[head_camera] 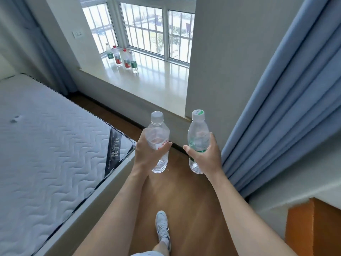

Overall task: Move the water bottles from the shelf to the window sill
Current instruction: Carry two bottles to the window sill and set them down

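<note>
While both hands are full, we're in the carry leg of this job. The left grip (145, 156) is wrapped around a clear-capped bottle (158, 130) at its label, and the right grip (206, 157) is curled round a green-capped bottle (198, 130) the same way. Both bottles are upright, side by side but apart, out over the wooden floor (184, 200) between the bed (46, 135) on our left and the blue curtain (286, 98) on our right.

Up ahead, the window sill (156, 85) is well apart from us. Four bottles (121, 58) stand on it in a loose cluster toward its far left corner, near the glass. So by our reading part of the load is across and this pair is in transit. The shelf isn't in view, so we can't say what remains there.

The next move calls for closing the gap to the sill and reaching forward and a touch left. Then each bottle goes down on its base on bare sill beside that cluster, without knocking the ones standing. Only once each base sits flat should the fingers let go.
</note>
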Motion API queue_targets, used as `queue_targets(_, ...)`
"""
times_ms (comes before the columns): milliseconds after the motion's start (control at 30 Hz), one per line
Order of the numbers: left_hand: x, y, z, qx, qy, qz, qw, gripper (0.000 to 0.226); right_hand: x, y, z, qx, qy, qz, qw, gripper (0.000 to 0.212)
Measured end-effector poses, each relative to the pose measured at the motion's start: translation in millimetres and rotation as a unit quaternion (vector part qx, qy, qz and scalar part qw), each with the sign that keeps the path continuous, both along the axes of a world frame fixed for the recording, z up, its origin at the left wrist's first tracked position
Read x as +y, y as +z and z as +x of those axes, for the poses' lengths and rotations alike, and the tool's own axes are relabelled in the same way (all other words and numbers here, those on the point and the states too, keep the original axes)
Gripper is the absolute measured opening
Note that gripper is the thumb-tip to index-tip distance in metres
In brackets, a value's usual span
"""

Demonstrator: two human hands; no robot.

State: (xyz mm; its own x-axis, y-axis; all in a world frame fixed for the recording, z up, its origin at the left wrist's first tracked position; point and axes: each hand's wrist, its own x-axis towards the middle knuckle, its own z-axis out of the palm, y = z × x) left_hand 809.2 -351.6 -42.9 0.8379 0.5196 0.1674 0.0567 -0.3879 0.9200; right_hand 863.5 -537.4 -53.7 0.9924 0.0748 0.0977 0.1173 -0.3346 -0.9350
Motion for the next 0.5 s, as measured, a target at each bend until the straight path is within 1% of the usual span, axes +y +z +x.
queue_targets(167,61.4,-2.9,59.4,-0.001,0.028,0.007,1.0,0.061,64.7,-0.1,71.8,0.0,0.029,-0.019,0.999,0.056)
queue_targets(267,99.2,-5.3,98.4,0.001,0.028,0.007,1.0,0.062,104.9,1.1,117.4,0.003,0.037,-0.024,0.999,0.058)
queue_targets(500,162.4,1.0,174.8,-0.004,0.048,0.048,0.998,0.064,177.7,10.8,196.9,0.006,0.061,-0.01,0.998,0.053)
